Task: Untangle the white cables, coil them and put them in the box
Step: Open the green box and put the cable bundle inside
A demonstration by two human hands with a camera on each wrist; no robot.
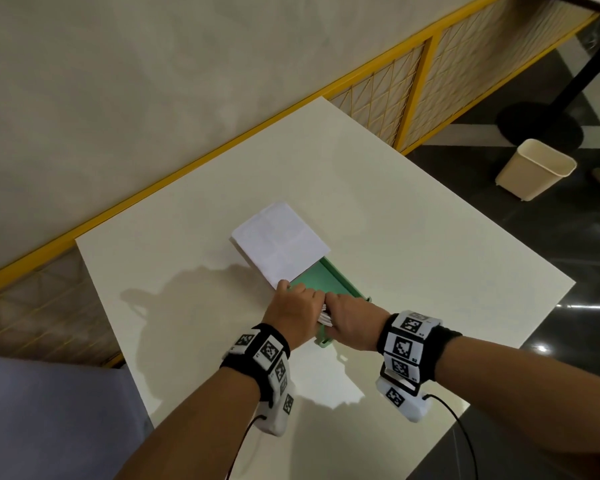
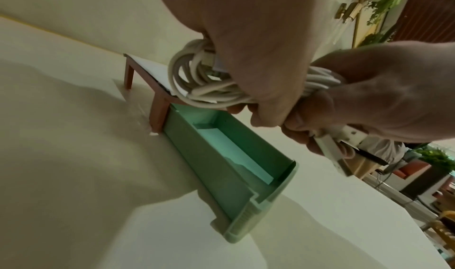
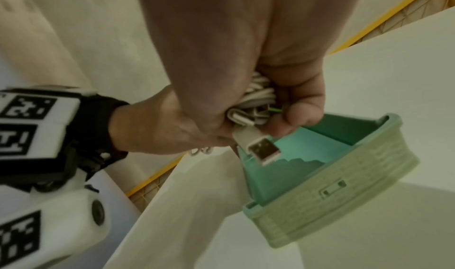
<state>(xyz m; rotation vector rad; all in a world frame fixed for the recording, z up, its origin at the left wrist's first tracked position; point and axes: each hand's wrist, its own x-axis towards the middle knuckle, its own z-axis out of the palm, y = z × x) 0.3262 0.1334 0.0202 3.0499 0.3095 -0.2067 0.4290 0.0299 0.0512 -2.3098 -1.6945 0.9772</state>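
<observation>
A coiled bundle of white cables (image 1: 325, 315) is held between both hands, just above the near end of the open green box (image 1: 349, 285). My left hand (image 1: 294, 303) grips the bundle's left part, where the loops (image 2: 197, 86) stick out past the fingers. My right hand (image 1: 349, 315) grips the right part (image 3: 258, 96), and a USB plug (image 3: 263, 150) pokes out below it over the box's inside. The box (image 2: 221, 156) is a drawer pulled out of a white-topped sleeve (image 1: 281, 242) and holds nothing that I can see.
The box lies mid-table on a white table (image 1: 395, 220). A yellow mesh railing (image 1: 413, 81) runs along the far side. On the dark floor to the right stand a cream bin (image 1: 534, 168) and a black stand base (image 1: 539, 126).
</observation>
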